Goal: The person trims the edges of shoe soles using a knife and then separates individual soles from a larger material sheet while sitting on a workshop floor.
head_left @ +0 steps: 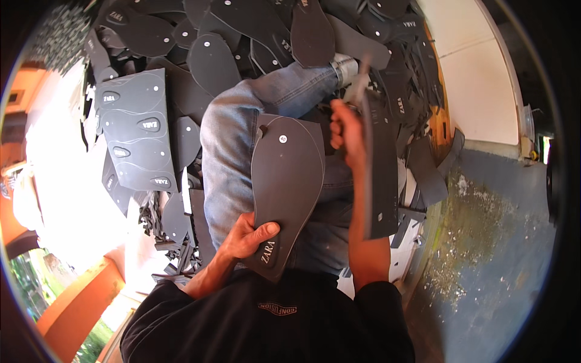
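Note:
My left hand (245, 237) grips the narrow lower end of a dark grey foam sole piece (287, 166), its thumb on top. The piece lies over my lap; it has a wavy outline, a round white sticker and a straight upper right corner. To its right, my right hand (347, 130) is closed, fingers curled. A thin, blade-like tool (363, 81), smeared by motion, rises beside its fingers. Another dark foam strip (381, 175), seen nearly edge-on, overlaps my right forearm; I cannot tell whether the right hand holds it too.
Cut dark soles (213, 63) lie heaped beyond my jeans-clad legs (233, 145). At left rests a foam sheet (136, 127) marked with several sole outlines. Narrow offcuts (181, 257) gather below it. On the right are a pale wall (475, 78) and a stained blue-grey floor (490, 230).

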A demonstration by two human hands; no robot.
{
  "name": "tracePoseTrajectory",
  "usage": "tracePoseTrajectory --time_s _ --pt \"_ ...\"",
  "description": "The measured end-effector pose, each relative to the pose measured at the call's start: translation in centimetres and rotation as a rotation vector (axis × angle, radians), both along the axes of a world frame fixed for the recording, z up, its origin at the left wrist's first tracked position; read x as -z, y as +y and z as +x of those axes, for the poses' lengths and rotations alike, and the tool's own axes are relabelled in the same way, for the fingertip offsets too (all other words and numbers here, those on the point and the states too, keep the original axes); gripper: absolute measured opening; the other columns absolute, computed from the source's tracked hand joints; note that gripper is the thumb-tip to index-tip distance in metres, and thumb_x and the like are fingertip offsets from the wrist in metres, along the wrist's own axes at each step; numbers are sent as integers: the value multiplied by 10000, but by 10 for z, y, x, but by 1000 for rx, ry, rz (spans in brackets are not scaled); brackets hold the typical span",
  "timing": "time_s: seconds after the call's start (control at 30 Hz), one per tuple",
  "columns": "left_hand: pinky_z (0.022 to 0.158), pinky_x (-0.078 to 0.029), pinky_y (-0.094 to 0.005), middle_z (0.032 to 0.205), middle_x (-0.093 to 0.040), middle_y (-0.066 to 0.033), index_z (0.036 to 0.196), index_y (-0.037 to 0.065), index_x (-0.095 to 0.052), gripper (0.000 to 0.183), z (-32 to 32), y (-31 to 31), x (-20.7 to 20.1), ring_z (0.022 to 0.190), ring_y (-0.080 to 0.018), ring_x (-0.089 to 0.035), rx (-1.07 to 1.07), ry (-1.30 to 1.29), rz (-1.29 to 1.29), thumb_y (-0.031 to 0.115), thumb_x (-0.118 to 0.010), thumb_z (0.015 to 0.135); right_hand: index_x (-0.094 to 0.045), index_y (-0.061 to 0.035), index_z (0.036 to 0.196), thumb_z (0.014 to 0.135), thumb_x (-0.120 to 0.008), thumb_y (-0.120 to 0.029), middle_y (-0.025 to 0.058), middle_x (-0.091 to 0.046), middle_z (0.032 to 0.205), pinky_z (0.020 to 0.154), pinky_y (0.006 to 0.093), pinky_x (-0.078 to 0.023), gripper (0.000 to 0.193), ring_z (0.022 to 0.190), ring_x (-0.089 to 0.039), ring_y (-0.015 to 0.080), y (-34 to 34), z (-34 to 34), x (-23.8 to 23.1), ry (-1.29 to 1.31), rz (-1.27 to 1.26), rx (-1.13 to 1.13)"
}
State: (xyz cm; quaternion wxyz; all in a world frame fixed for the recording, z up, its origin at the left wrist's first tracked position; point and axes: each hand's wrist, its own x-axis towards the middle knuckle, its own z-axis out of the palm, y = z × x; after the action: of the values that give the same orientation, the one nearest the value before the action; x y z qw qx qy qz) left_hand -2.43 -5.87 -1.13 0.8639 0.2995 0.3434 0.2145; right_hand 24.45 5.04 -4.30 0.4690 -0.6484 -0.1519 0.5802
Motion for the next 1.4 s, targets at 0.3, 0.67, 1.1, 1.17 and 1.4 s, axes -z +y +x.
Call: tracePoseTrajectory --time_s 0.3,0.67,1.1,1.17,1.4 --pt "713 -506 -250 1051 -617 -62 1113 -3 -570 350 20 30 -14 871 -90 -584 -309 154 108 283 -583 912 -588 43 1014 824 -712 -262 -8 -578 810 662 215 -429 380 731 -506 56 -101 -69 -36 -71 97 -138" --pt "514 -469 -213 723 -645 -50 925 -32 -652 389 11 97 -18 592 -96 -595 -99 303 -74 317 -740 779 -606 -22 802 918 -585 -271 -21 -539 646 498 218 -357 275 541 -450 49 -135 -39 -43 -443 117 167" --pt "583 -497 -217 744 -659 -61 933 -36 -667 448 10 96 -19 642 -98 -615 70 462 16 377 -738 773 -463 -7 598 829 -672 -204 100 -403 430 404 339 -321 369 365 -372 190 -173 -51 -31 -800 107 -457" --pt "602 -498 -216 757 -665 -56 938 -26 -672 433 10 96 -16 657 -94 -615 80 407 0 368 -741 772 -464 -8 598 830 -668 -199 99 -403 432 400 338 -315 363 369 -357 178 -175 -49 -29 -804 110 -484" --pt "654 -495 -234 795 -679 -45 943 -7 -689 358 22 103 -35 702 -91 -615 220 453 82 311 -740 785 -558 -13 685 767 -650 -165 182 -557 558 522 449 -434 195 556 -555 413 -147 -41 -32 -896 135 -662"
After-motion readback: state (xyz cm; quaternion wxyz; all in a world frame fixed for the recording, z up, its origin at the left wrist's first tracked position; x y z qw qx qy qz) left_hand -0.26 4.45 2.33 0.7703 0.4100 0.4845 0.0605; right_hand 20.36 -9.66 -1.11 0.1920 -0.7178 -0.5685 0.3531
